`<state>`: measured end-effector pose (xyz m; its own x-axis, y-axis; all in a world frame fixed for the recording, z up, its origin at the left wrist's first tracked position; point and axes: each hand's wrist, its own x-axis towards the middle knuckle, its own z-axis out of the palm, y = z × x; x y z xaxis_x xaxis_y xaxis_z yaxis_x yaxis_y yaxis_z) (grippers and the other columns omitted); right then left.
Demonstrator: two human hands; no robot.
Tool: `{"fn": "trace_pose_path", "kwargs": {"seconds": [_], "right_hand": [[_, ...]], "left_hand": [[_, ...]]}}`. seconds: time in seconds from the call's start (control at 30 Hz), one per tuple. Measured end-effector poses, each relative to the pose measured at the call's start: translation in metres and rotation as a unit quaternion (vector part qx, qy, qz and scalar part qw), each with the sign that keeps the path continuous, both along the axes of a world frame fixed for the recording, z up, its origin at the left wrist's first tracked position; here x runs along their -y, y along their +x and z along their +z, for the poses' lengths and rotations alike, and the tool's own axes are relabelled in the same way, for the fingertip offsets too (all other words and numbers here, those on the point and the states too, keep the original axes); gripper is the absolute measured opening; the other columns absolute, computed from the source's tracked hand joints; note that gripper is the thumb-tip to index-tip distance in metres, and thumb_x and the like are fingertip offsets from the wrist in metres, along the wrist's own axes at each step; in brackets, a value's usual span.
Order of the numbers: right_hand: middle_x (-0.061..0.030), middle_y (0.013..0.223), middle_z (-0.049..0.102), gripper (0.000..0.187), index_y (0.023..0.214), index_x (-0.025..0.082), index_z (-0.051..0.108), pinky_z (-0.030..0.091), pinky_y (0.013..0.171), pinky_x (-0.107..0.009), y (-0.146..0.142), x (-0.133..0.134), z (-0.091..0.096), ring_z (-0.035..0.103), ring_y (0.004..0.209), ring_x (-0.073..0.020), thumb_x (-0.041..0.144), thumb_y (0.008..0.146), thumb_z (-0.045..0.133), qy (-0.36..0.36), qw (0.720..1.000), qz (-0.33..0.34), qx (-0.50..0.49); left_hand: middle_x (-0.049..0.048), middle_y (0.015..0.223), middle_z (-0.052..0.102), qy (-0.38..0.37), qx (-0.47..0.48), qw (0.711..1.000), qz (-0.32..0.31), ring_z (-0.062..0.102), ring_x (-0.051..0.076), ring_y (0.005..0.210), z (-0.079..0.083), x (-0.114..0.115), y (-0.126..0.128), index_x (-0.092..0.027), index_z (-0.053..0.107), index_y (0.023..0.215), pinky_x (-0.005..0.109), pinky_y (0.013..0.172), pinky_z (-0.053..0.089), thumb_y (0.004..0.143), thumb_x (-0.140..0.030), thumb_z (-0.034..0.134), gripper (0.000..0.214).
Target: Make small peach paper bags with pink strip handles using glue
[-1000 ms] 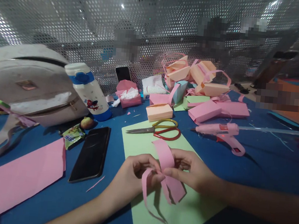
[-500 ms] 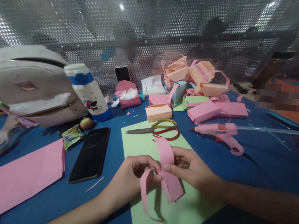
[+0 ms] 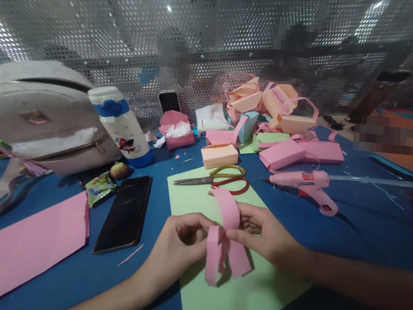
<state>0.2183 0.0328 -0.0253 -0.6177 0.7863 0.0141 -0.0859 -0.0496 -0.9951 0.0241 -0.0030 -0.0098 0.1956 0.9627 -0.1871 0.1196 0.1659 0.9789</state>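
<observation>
Both hands hold a pink paper strip [image 3: 225,235] looped into a bow shape above a light green paper sheet [image 3: 237,294]. My left hand [image 3: 179,242] pinches the strip's left side with curled fingers. My right hand [image 3: 266,236] pinches the middle of the loop between thumb and forefinger. One loop arches up over the right fingers, and two tails hang down toward the green sheet.
On the blue table lie scissors [image 3: 218,179], a pink glue gun [image 3: 308,184], a black phone [image 3: 125,214], a pink sheet [image 3: 18,249], a bottle [image 3: 121,126], a white bag [image 3: 38,114] and a pile of paper boxes [image 3: 268,117]. A perforated metal wall [image 3: 95,17] stands behind.
The long left tail of the strip has been drawn up and folded in toward the middle. My left hand moved slightly right; the right hand barely shifted.
</observation>
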Motion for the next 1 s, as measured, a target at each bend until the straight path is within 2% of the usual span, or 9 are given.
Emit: {"fn": "trace_pose_path", "kwargs": {"seconds": [0.13, 0.27, 0.37, 0.5, 0.7, 0.9, 1.0], "right_hand": [[-0.0042, 0.083, 0.066, 0.029, 0.1, 0.015, 0.069, 0.045, 0.059, -0.024, 0.002, 0.0, -0.003, 0.058, 0.07, -0.0148, 0.039, 0.084, 0.071, 0.018, 0.999, 0.008, 0.042], [-0.0007, 0.072, 0.06, 0.026, 0.092, 0.013, 0.07, 0.036, 0.051, -0.021, 0.003, -0.001, -0.005, 0.048, 0.06, -0.0105, 0.036, 0.081, 0.074, 0.036, 0.997, 0.004, 0.075], [-0.0009, 0.074, 0.063, 0.026, 0.087, 0.014, 0.068, 0.041, 0.055, -0.021, 0.001, -0.001, -0.003, 0.054, 0.063, -0.0111, 0.034, 0.076, 0.08, 0.004, 0.999, 0.014, 0.031], [-0.0015, 0.076, 0.066, 0.026, 0.086, 0.015, 0.066, 0.048, 0.065, -0.024, -0.002, -0.002, 0.0, 0.061, 0.07, -0.0138, 0.035, 0.076, 0.08, -0.029, 0.999, 0.012, -0.027], [-0.0011, 0.078, 0.065, 0.028, 0.086, 0.015, 0.065, 0.047, 0.066, -0.024, -0.005, -0.002, -0.002, 0.061, 0.072, -0.0132, 0.036, 0.076, 0.08, -0.038, 0.998, -0.013, -0.038], [-0.0007, 0.078, 0.066, 0.032, 0.083, 0.015, 0.065, 0.047, 0.068, -0.024, -0.006, 0.001, -0.001, 0.061, 0.074, -0.0132, 0.034, 0.068, 0.086, -0.048, 0.997, -0.039, -0.053], [0.0, 0.076, 0.065, 0.03, 0.083, 0.015, 0.065, 0.046, 0.066, -0.024, -0.006, 0.003, 0.001, 0.059, 0.071, -0.0126, 0.033, 0.07, 0.085, -0.03, 0.997, -0.044, -0.054]], "left_hand": [[0.0007, 0.058, 0.059, -0.005, -0.002, 1.0, 0.0, 0.042, 0.009, 0.052, -0.001, -0.001, 0.0, -0.012, 0.069, 0.071, 0.02, 0.051, 0.032, 0.064, -0.041, 0.086, 0.035], [-0.0024, 0.05, 0.05, 0.005, -0.01, 1.0, -0.016, 0.036, 0.008, 0.048, 0.0, 0.0, 0.0, -0.011, 0.07, 0.073, 0.02, 0.047, 0.026, 0.069, -0.045, 0.082, 0.036], [-0.0026, 0.051, 0.049, 0.014, -0.007, 1.0, -0.02, 0.036, 0.008, 0.048, -0.002, 0.002, 0.0, -0.012, 0.07, 0.073, 0.02, 0.047, 0.025, 0.071, -0.047, 0.079, 0.036], [-0.0011, 0.053, 0.052, 0.013, 0.001, 1.0, -0.002, 0.039, 0.008, 0.049, -0.005, 0.003, 0.0, -0.012, 0.069, 0.073, 0.02, 0.048, 0.028, 0.071, -0.048, 0.08, 0.037], [0.0005, 0.057, 0.057, 0.004, 0.025, 1.0, 0.011, 0.046, 0.01, 0.05, -0.009, 0.001, 0.001, -0.013, 0.067, 0.075, 0.021, 0.05, 0.034, 0.069, -0.051, 0.081, 0.041], [0.0009, 0.057, 0.06, -0.003, 0.05, 0.999, 0.014, 0.052, 0.011, 0.05, -0.011, 0.0, 0.0, -0.013, 0.068, 0.074, 0.02, 0.049, 0.038, 0.068, -0.049, 0.082, 0.04], [0.0004, 0.056, 0.06, -0.005, 0.071, 0.997, 0.011, 0.053, 0.01, 0.05, -0.009, 0.001, 0.001, -0.013, 0.068, 0.073, 0.019, 0.05, 0.039, 0.066, -0.048, 0.084, 0.039]]}}
